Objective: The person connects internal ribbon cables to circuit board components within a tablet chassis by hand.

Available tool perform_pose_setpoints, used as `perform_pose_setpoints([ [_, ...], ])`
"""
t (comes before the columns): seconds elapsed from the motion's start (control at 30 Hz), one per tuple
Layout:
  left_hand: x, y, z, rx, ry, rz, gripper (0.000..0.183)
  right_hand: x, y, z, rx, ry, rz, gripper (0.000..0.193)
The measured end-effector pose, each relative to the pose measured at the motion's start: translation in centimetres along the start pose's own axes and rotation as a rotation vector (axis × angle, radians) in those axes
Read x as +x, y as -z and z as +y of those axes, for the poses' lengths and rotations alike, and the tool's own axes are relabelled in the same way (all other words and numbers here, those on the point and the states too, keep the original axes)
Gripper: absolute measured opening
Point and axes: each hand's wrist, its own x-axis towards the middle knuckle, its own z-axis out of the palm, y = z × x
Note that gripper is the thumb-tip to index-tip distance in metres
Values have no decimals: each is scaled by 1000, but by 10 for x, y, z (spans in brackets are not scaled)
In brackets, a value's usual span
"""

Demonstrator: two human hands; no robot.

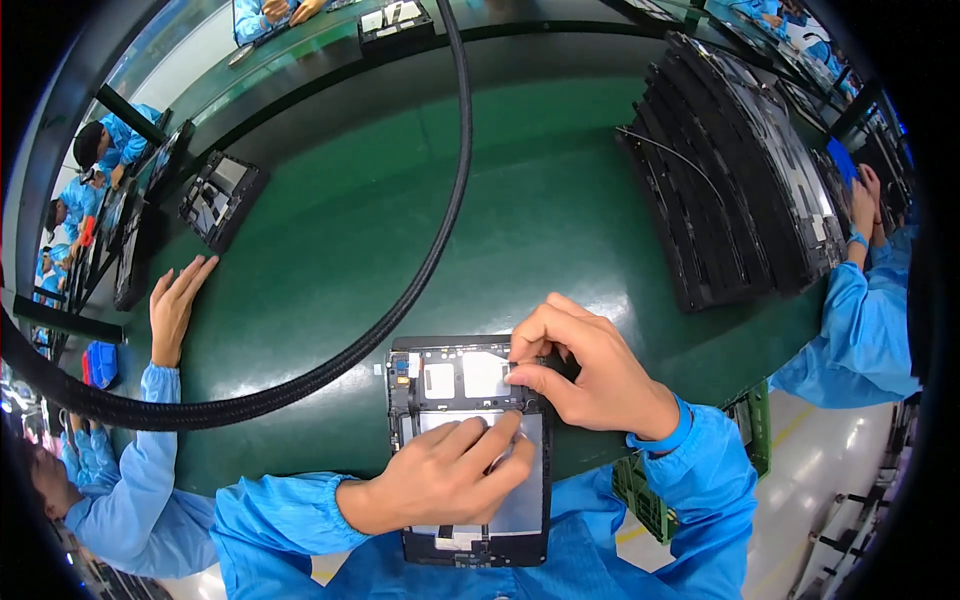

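At my device's point(520, 515) one o'clock, my right hand point(592, 368) pinches narrowly; left hand point(448, 475) curls centrally, both holds unclear; white twelve-o'clock patch point(485, 377), illegible.

Pretty sure this is a factory floor, the electronics assembly kind. There's a big green bench point(540, 210), an opened-up tablet point(522, 515) at 6 o'clock with its guts showing, and a tall stack of black trays point(715, 180) at 2. People in matching blue smocks point(127, 132) line up around 10, another blue sleeve point(850, 325) at 3, plus a green plastic crate point(757, 430) near 4.
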Motion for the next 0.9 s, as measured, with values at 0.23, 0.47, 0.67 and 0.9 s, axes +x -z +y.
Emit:
perform_pose_setpoints([
  [0.23, -2, -7, -5, 193, -76, 97, 19, -1, -24, 24, -11, 62, 86, 15],
  [0.47, 2, -14, -12, 105, -49, 118, 20, 0, -24, 28, -29, -4, 128, 17],
  [0.67, 9, -15, -23, -24, -5, 136, 24, 2, -24, 30, -121, 58, 104, 11],
  [0.9, 1, -12, -28, 19, -90, 114, 22, 5, -22, 26, -85, -3, 34, 15],
])
